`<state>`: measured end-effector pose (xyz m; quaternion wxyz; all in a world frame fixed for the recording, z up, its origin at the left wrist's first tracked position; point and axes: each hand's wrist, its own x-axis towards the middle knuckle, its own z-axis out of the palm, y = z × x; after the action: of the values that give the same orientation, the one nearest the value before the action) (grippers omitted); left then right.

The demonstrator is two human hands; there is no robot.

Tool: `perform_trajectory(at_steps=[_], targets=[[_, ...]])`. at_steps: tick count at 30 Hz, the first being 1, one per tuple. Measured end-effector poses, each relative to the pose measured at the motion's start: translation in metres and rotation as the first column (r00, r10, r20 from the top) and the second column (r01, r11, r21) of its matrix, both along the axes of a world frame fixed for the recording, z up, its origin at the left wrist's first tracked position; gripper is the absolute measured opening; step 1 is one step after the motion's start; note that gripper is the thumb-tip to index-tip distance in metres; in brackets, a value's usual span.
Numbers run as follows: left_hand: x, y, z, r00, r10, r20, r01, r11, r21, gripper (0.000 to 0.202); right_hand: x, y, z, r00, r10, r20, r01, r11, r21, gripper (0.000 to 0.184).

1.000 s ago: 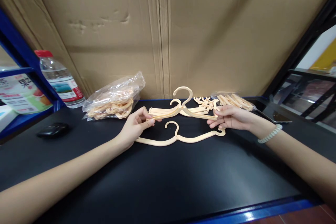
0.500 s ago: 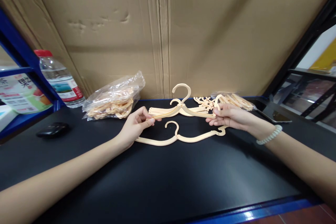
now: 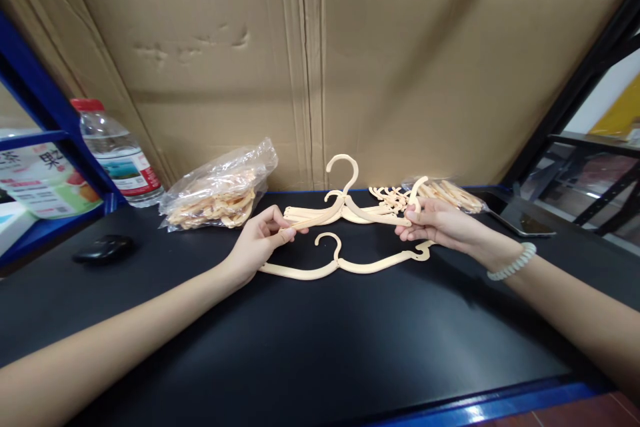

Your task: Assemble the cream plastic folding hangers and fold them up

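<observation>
Between my hands a cream plastic clothes hanger [image 3: 351,173] is held above the table, its hook pointing up. My left hand [image 3: 265,233] pinches the end of its left arm. Fingers of my right hand [image 3: 435,220] are closed on the right arm's end, where a small curved piece [image 3: 416,190] sticks up; whether that piece is joined to the arm I cannot tell. Below, a second clothes hanger [image 3: 300,273] lies flat on the table, with a hooked piece [image 3: 423,252] at its right end. Behind the held one lies a stack of folded hangers [image 3: 367,215].
Small hook pieces [image 3: 387,195] lie at the back beside a bag of hanger parts [image 3: 450,193]. Another clear bag [image 3: 215,197] of parts, a water bottle [image 3: 120,160] and a black mouse [image 3: 103,249] are on the left. A phone [image 3: 525,219] rests at right. Cardboard [image 3: 225,47] stands behind.
The held hanger has tilted slightly, its hook shifting a little up and left in view. Both hands keep their hold on its ends.
</observation>
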<state>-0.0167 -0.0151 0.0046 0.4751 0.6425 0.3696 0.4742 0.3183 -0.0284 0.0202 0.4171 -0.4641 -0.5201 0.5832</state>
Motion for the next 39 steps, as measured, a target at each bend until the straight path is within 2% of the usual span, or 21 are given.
perform_trajectory(at_steps=[7, 10, 12, 14, 16, 18, 19, 20, 22, 25, 27, 30, 32, 35, 37, 39], targets=[[0.000, -0.001, 0.000, 0.999, 0.023, -0.035, -0.022, 0.999, 0.033, 0.027, 0.000, 0.003, -0.003, 0.998, -0.041, -0.044, 0.043, 0.999, 0.031, 0.017], [0.000, -0.003, 0.002, 0.981, 0.063, -0.182, -0.040, 0.991, 0.127, 0.027, -0.003, 0.002, -0.002, 0.995, -0.074, -0.059, 0.076, 0.997, 0.032, 0.015], [-0.002, -0.005, 0.006, 0.928, 0.145, -0.344, -0.042, 0.957, 0.288, 0.026, -0.006, 0.001, -0.001, 0.994, -0.086, -0.063, 0.089, 0.996, 0.031, 0.013], [-0.004, -0.007, 0.010, 0.822, 0.286, -0.493, 0.009, 0.859, 0.512, 0.021, -0.009, -0.001, -0.002, 0.994, -0.083, -0.069, 0.085, 0.996, 0.027, 0.009], [-0.006, -0.010, 0.015, 0.677, 0.436, -0.593, 0.162, 0.698, 0.698, 0.015, -0.011, -0.002, -0.002, 0.995, -0.064, -0.082, 0.067, 0.997, 0.034, 0.005], [-0.008, -0.012, 0.019, 0.539, 0.553, -0.636, 0.340, 0.547, 0.765, 0.016, -0.010, -0.001, -0.003, 0.994, -0.038, -0.100, 0.044, 0.997, 0.063, 0.003], [-0.009, -0.014, 0.021, 0.480, 0.598, -0.642, 0.402, 0.500, 0.767, 0.018, -0.007, 0.000, -0.003, 0.994, -0.029, -0.110, 0.039, 0.995, 0.087, 0.006], [-0.009, -0.015, 0.022, 0.431, 0.632, -0.644, 0.438, 0.478, 0.762, 0.020, -0.004, 0.002, -0.002, 0.992, -0.030, -0.121, 0.043, 0.993, 0.113, 0.010], [-0.008, -0.019, 0.026, 0.338, 0.666, -0.665, 0.460, 0.499, 0.734, 0.022, 0.006, 0.007, 0.000, 0.988, -0.061, -0.145, 0.085, 0.982, 0.167, 0.014], [-0.007, -0.024, 0.033, 0.170, 0.665, -0.727, 0.440, 0.609, 0.660, 0.020, 0.026, 0.014, 0.006, 0.983, -0.123, -0.137, 0.151, 0.963, 0.222, 0.018], [-0.005, -0.028, 0.038, 0.088, 0.636, -0.767, 0.421, 0.674, 0.607, 0.018, 0.039, 0.017, 0.010, 0.993, -0.108, -0.045, 0.116, 0.964, 0.241, 0.022], [-0.002, -0.038, 0.046, 0.038, 0.603, -0.797, 0.414, 0.717, 0.561, 0.015, 0.055, 0.018, 0.017, 0.980, -0.025, 0.196, -0.024, 0.970, 0.244, 0.025], [0.000, -0.048, 0.049, 0.017, 0.575, -0.818, 0.412, 0.741, 0.530, 0.014, 0.062, 0.016, 0.021, 0.919, 0.056, 0.391, -0.160, 0.958, 0.238, 0.024], [0.003, -0.061, 0.051, 0.012, 0.435, -0.900, 0.428, 0.811, 0.398, 0.014, 0.067, 0.013, 0.026, 0.744, 0.234, 0.626, -0.393, 0.911, 0.126, 0.022], [0.004, -0.067, 0.050, 0.013, 0.338, -0.941, 0.443, 0.842, 0.308, 0.014, 0.067, 0.010, 0.028, 0.635, 0.326, 0.700, -0.475, 0.880, 0.022, 0.024], [0.006, -0.069, 0.049, 0.021, 0.278, -0.960, 0.448, 0.856, 0.258, 0.012, 0.065, 0.008, 0.030, 0.556, 0.358, 0.750, -0.501, 0.864, -0.041, 0.027]])
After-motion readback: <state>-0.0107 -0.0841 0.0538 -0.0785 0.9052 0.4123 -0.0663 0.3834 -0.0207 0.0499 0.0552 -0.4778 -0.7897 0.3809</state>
